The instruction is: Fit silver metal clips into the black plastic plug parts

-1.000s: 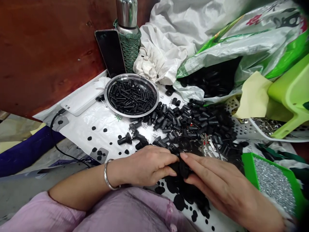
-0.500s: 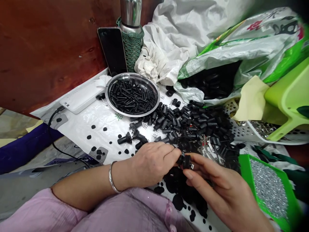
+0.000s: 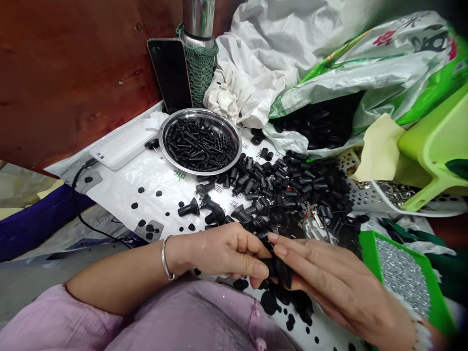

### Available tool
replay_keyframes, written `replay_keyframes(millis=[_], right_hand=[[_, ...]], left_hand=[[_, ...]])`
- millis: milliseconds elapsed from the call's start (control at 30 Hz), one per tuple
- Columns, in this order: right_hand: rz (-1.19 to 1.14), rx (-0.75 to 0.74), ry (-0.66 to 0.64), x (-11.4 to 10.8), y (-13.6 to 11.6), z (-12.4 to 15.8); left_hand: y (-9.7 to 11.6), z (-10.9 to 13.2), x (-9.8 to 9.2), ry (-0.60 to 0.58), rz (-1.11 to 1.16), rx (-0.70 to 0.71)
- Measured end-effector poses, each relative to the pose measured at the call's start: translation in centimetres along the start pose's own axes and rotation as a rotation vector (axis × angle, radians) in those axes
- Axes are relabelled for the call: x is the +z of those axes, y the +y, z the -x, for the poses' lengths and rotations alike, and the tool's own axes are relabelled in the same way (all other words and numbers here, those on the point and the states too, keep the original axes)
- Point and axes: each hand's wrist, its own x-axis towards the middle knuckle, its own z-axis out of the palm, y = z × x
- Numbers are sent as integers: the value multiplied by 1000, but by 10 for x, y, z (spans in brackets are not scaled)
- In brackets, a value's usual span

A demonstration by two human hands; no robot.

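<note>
left hand (image 3: 223, 256) and right hand (image 3: 340, 282) meet at a black plastic part (image 3: 281, 271), left fingers curled against it, right fingers pressed together and pinching it. its long axis runs down toward the body, tip to the lower right. beyond, loose black fittings (image 3: 292, 183) remain heaped on a printed sheet (image 3: 149, 204); a steel dish (image 3: 237, 141) holds gathered ribbed black pieces (image 3: 199, 145); a plastic sack (image 3: 365, 83) holds more.

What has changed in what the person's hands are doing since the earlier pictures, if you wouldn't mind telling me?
Since the previous picture, the left hand and right hand have moved lower, toward the person's body. The black plastic part moved down with them, still held between both hands; nothing was let go. The steel plate and pile of black parts stayed as they were.
</note>
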Motion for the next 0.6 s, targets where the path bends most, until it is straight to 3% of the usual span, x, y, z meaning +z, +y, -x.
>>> replay_keyframes(millis=[67, 233, 300, 433, 600], right_hand=[[8, 17, 32, 1, -2, -3], [-6, 148, 137, 14, -7, -7], [-14, 209, 171, 20, -10, -9], [-22, 339, 244, 30, -16, -10], [-107, 368, 213, 32, -16, -5]], left_hand=[[-1, 0, 3, 67, -143, 96], [-10, -1, 10, 397, -876, 382], [-17, -3, 12, 508, -1047, 453], [-27, -9, 14, 674, -1121, 543], [-24, -8, 12, 624, -1009, 545]])
